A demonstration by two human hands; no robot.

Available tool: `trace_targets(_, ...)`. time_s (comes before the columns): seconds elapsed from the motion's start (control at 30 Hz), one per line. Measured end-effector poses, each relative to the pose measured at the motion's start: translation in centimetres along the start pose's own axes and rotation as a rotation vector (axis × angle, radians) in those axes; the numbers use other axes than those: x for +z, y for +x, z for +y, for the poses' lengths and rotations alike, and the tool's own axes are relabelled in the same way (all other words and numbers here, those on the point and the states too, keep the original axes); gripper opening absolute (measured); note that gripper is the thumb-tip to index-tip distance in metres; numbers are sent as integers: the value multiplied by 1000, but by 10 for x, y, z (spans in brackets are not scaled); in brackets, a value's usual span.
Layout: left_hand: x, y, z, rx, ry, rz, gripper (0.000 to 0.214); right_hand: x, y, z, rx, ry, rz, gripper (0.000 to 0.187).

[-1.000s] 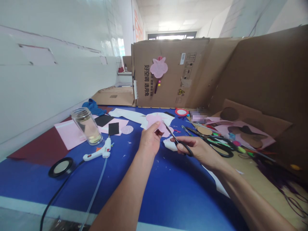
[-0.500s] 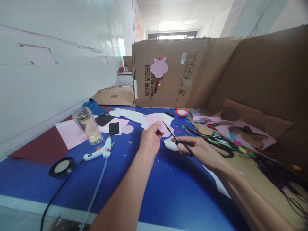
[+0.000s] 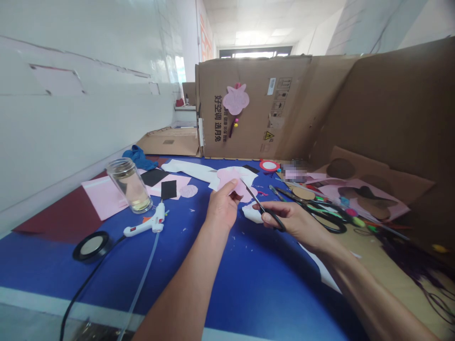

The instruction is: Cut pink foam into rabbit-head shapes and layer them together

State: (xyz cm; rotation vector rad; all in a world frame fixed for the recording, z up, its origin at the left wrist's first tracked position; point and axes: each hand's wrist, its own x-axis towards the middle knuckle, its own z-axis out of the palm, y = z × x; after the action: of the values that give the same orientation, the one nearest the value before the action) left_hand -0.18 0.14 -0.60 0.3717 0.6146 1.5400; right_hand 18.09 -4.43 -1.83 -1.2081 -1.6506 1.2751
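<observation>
Between the thumb and fingers of my left hand (image 3: 223, 202) is a pink paper cut-out (image 3: 227, 177) with a wavy outline. My right hand (image 3: 287, 219) grips the black handles of a pair of scissors (image 3: 256, 201). Its blades point up and left and meet the right part of the pink paper. White paper (image 3: 211, 178) lies on the table just behind the cut-out. A crumpled white piece (image 3: 251, 213) rests below the scissors. The fingertips of my left hand are partly hidden by the paper.
On the left are a glass jar (image 3: 130, 185), a white glue gun (image 3: 149, 224) with its cord, and a roll of black tape (image 3: 91, 246). Larger black scissors (image 3: 329, 221) and craft scraps lie on the right. A cardboard box (image 3: 256, 109) with a pink ornament (image 3: 236, 100) stands behind.
</observation>
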Motion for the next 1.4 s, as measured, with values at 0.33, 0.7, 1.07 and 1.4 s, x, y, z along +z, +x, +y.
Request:
trace_targets(0.33,2,-2,0,-10,0,10,10,-1,0,-1,-3,-20,11,63)
trace_targets(0.7,1,-1,1,-24,-5,29,11,0,-1,-2,-13,-19,10,61)
trace_targets(1.07,0,0,0,-41,-13,30,11,0,0,1,-28,-25,3,59)
trace_targets(1.4,-1,0,0,-59,-23,42,15,0,0,1,-31,-25,-6,55)
